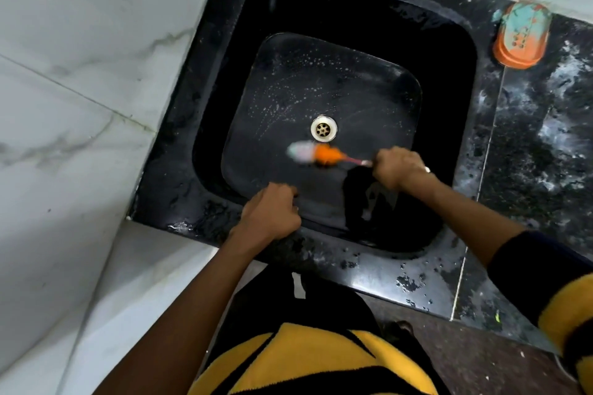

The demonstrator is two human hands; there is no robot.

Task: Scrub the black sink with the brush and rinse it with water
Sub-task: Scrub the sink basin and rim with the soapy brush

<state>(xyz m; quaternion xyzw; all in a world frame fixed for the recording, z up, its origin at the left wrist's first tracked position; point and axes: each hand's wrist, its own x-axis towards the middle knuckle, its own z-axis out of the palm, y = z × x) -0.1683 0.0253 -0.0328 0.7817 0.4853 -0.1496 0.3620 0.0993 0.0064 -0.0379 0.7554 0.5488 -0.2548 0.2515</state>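
The black sink (449, 51) is set in a dark speckled counter, with a pale drain (324, 128) in its floor and white flecks of foam on the bottom. My right hand (399, 168) grips the thin handle of a brush (316, 154) with an orange body and a whitish head. The brush is blurred and lies low over the sink floor just in front of the drain. My left hand (272, 212) has its fingers curled over the sink's near rim.
An orange soap dish (521, 37) smeared with teal soap sits on the counter (539, 144) at the back right. White marble walls (80, 74) close in on the left and behind. Water drops lie on the counter's front edge. No tap is in view.
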